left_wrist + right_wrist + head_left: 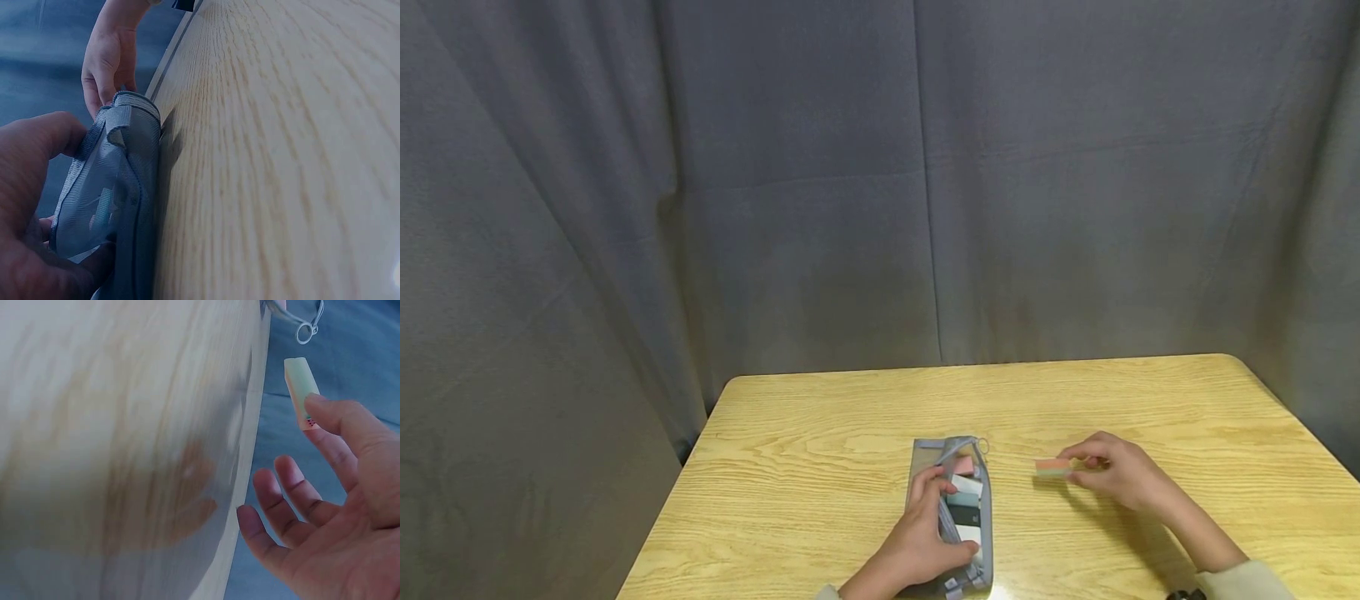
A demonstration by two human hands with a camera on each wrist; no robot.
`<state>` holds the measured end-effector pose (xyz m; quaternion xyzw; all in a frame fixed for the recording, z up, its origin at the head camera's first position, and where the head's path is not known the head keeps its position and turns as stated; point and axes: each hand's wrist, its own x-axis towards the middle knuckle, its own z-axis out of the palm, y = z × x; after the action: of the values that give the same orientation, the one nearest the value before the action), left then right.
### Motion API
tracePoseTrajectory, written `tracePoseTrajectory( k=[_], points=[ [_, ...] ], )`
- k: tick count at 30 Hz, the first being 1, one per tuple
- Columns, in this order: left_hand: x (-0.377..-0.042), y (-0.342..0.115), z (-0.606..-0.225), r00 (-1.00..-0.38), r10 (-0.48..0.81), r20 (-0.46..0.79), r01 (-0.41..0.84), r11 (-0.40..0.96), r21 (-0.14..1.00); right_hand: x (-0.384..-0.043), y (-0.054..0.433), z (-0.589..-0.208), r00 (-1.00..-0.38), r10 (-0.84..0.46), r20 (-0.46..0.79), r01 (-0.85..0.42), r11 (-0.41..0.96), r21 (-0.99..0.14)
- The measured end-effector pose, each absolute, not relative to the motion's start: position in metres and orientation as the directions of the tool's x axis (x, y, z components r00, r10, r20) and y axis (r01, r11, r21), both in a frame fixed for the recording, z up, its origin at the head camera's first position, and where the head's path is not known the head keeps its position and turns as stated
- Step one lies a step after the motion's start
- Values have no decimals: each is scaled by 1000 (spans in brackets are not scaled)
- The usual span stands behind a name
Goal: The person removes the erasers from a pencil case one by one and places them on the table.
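A grey mesh zip pouch (986, 533) lies on the table, its top opened lengthwise. Inside it several small blocks sit in a row: a pink block (964, 466), white ones, a teal block (964, 499) and a dark block (964, 516). My left hand (921, 533) grips the pouch, fingers at one side of the opening and thumb by its near end. To the right of the pouch, my right hand (1118, 473) pinches a small two-tone eraser-like block (302, 384), pale green and orange, between thumb and index finger above the table. The other fingers are spread apart in the right wrist view.
The wooden table (805, 467) has a rounded back edge. Grey curtains (805, 208) hang behind it and along both sides. A metal ring (983, 446) hangs at the pouch's far end.
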<state>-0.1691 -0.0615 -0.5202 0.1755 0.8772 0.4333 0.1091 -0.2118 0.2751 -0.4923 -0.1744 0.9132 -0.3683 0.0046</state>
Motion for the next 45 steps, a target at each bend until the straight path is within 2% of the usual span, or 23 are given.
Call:
tracePoseTrajectory(
  k=[45],
  points=[
    [-169,-61,-517,-914,403,-55,194,551,812,-241,295,-499,-934,-334,-125,-157,700,-697]
  ],
)
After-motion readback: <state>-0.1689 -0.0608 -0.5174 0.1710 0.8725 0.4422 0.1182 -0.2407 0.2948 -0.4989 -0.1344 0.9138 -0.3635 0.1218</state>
